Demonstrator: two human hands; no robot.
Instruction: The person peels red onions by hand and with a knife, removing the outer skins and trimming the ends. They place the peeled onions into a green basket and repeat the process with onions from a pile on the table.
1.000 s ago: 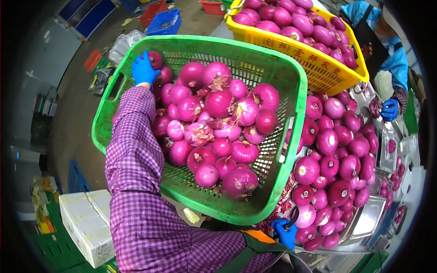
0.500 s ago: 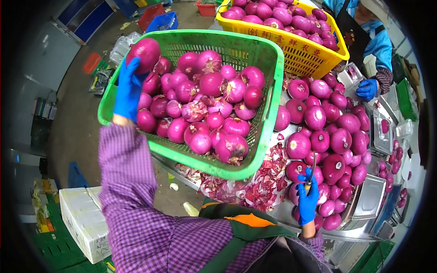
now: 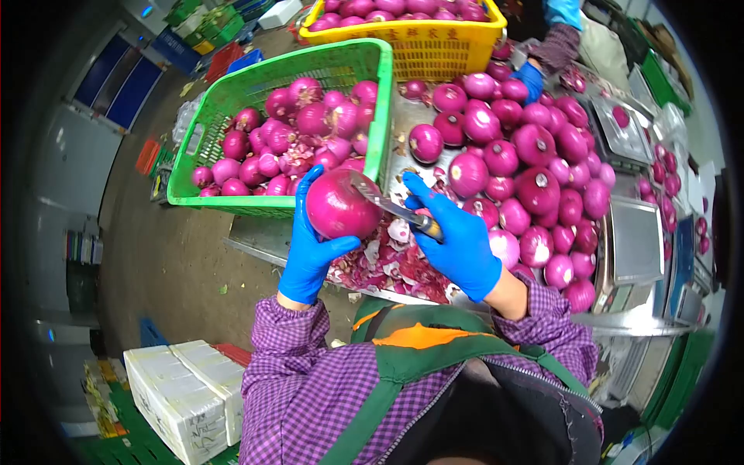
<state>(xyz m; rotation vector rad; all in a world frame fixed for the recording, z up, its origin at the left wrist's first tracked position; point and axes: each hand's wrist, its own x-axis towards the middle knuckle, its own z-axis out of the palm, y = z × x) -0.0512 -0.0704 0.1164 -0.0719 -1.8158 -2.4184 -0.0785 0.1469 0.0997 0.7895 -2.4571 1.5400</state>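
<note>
My left hand (image 3: 311, 244), in a blue glove, is wrapped round a large red onion (image 3: 341, 208) in front of the green basket. In my right hand (image 3: 457, 242), also gloved in blue, is a small knife (image 3: 425, 225); its curved blade lies against the upper right of the onion. Onion skins (image 3: 395, 267) cover the metal table below my hands. Many onions with loose skins fill the green basket (image 3: 256, 203) behind my left hand. To the right of the knife lies a big pile of smooth red onions (image 3: 535, 190).
A yellow crate (image 3: 442, 37) of onions stands at the back. A co-worker's gloved hand (image 3: 529, 81) reaches into the pile's far side. Metal scales (image 3: 637, 240) stand on the right. A white foam box (image 3: 182, 395) is at the lower left.
My left hand has brought the onion from over the green basket to in front of my body. My right hand has moved left with the knife to meet it. The co-worker's hand has reached the pile.
</note>
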